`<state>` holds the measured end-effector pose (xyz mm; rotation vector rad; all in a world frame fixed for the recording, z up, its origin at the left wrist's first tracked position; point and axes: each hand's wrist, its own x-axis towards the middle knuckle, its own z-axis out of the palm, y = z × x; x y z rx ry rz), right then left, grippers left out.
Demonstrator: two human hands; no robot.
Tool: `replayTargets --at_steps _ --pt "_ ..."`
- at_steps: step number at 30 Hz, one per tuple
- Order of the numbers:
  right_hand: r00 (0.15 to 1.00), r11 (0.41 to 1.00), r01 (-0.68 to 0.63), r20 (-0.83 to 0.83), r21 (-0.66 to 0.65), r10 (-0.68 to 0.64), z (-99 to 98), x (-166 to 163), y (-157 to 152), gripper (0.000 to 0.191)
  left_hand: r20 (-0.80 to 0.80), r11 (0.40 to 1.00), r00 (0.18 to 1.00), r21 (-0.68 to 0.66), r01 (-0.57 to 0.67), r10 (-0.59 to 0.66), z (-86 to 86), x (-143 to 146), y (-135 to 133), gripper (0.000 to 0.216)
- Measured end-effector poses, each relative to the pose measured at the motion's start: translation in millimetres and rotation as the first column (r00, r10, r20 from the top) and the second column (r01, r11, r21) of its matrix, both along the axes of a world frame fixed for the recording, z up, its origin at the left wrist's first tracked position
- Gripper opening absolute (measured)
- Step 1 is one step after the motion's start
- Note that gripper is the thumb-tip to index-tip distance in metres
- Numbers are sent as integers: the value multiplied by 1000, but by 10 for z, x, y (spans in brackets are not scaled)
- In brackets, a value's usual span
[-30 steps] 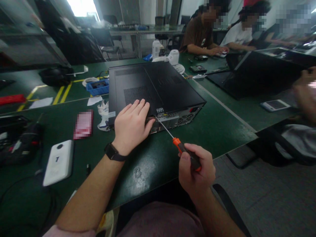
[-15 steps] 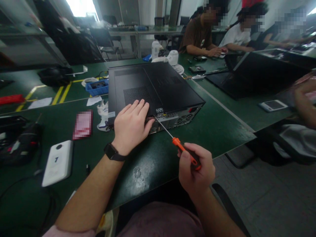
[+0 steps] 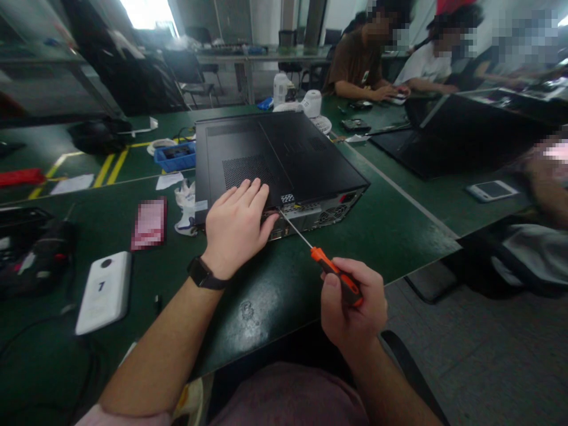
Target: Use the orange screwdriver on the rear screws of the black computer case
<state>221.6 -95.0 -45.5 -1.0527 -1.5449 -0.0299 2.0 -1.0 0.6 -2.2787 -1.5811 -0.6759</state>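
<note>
A black desktop computer case lies on its side on the green table, its rear panel with a fan grille towards me. My left hand rests flat over the near edge of the case's top, fingers stretched out and thumb bent down at the rear panel. In my right hand is the handle of an orange and black screwdriver, with the fingers wrapped round it. Its thin shaft reaches up to the rear edge beside my left thumb. Whether the tip sits in a screw is too small to tell.
Left of the case are a blue bin, a crumpled plastic bag, a pink packet and a white power bank. A phone and a large black panel lie right. Other people sit beyond.
The screwdriver handle has turned slightly in my right hand. My left hand stays in place on the case. At the far right, another person's arm has shifted.
</note>
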Motion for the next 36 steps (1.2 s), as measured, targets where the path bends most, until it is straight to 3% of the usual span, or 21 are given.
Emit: replayTargets --at_steps 5,12,19,24,30,36 --pt "999 998 50 12 -42 -49 -17 12 -5 17 8 1000 1000 -3 -3 3 2 -2 2 54" --pt "999 999 -44 13 -4 44 44 -17 -1 30 24 1000 1000 -15 1 -1 1 -5 3 55" --pt "996 995 83 37 -47 -81 -15 -6 -29 19 13 1000 1000 -4 1 -1 0 -3 5 54" --pt "999 996 43 19 -80 -41 -1 -3 -38 19 20 1000 1000 -8 -1 2 -4 -8 0 54" --pt "998 1000 -6 55 0 6 82 -37 -7 29 5 1000 1000 8 -4 4 -13 -11 13 53" --pt "1000 1000 -5 22 -14 5 18 -29 -15 24 9 1000 1000 8 -9 9 -16 -3 15 53"
